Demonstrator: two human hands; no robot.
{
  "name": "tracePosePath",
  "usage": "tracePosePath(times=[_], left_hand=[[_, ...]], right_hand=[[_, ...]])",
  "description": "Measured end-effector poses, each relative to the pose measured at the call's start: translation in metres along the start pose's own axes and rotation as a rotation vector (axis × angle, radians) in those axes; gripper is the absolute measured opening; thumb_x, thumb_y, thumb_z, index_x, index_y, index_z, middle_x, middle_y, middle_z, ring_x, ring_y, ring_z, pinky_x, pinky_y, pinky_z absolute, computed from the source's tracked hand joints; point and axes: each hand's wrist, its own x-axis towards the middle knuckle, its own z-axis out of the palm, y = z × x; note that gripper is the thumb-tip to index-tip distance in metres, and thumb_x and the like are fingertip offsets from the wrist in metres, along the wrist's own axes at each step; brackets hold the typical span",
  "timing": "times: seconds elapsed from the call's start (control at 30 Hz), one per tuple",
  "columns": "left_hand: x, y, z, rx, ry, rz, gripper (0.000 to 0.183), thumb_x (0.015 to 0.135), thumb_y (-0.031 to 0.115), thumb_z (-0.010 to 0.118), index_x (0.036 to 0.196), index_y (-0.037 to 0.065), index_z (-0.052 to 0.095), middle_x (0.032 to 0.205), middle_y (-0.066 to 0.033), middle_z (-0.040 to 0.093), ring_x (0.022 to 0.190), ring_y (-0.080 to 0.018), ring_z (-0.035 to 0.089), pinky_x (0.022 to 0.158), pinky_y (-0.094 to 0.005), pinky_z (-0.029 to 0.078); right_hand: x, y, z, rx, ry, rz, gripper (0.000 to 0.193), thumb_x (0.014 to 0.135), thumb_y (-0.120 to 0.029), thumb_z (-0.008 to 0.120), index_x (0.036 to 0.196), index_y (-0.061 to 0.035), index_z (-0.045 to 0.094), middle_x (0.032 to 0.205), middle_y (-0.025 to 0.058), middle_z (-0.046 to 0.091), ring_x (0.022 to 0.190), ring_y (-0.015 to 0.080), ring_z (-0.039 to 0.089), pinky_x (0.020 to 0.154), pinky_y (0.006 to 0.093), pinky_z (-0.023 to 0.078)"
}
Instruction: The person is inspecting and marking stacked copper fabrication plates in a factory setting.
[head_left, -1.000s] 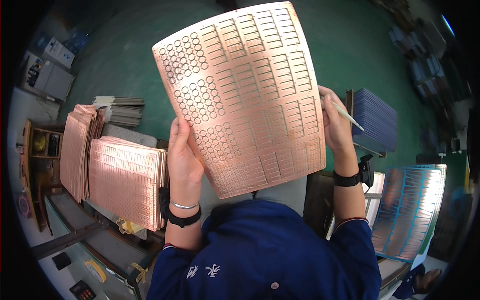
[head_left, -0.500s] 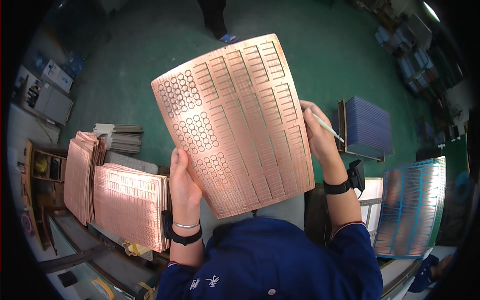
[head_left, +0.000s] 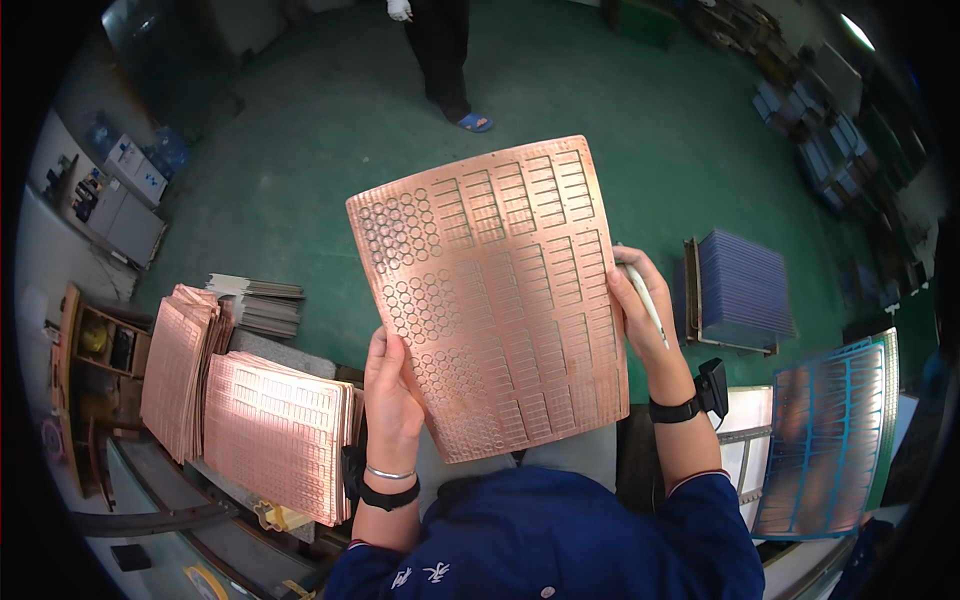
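Note:
A copper-coloured panel [head_left: 500, 290], routed with rings on its left and comb-like slots across the rest, is held up before me, tilted. My left hand [head_left: 394, 385] grips its lower left edge, the thumb on the face and the other fingers partly hidden behind. On the opposite edge, my right hand [head_left: 643, 300] pinches the panel. That hand also carries a slim white pen-like tool [head_left: 650, 302], its dark tip pointing down toward the wrist.
Stacks of similar copper panels [head_left: 275, 430] lean at my left, by grey sheets [head_left: 255, 305]. At right stand a rack of purple-blue sheets [head_left: 742, 290] and a blue-framed panel [head_left: 825, 440]. Another person's legs [head_left: 440, 60] are ahead on the green floor [head_left: 330, 130].
The copper panel sits lower in view and tips further from me, both hands still on it. The pen-like tool has turned more downward. More of the other person shows.

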Motion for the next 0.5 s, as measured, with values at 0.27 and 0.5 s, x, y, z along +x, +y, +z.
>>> tracePosePath(times=[0.27,0.5], left_hand=[[-0.004,-0.001,0.003,0.266,0.0,0.283,0.014,0.093,0.01,0.051,0.106,0.004,0.051,0.111,-0.0125,0.057,0.104,-0.0176,0.054,0.094,-0.0335,0.041],[0.001,-0.001,0.017,0.492,-0.142,0.652,0.021,0.088,0.003,0.054,0.109,0.008,0.054,0.133,-0.0173,0.043,0.124,-0.0265,0.043,0.104,-0.0402,0.036]], right_hand=[[-0.002,0.01,-0.009,0.079,0.146,-0.236,0.02,0.09,-0.016,0.059,0.105,-0.0044,0.057,0.087,0.0009,0.059,0.083,0.0079,0.052,0.077,0.023,0.041],[-0.004,0.0,-0.001,0.823,-0.125,-0.12,0.008,0.089,-0.011,0.053,0.097,-0.0089,0.054,0.131,0.0165,0.046,0.117,0.0272,0.048,0.093,0.0378,0.049]])
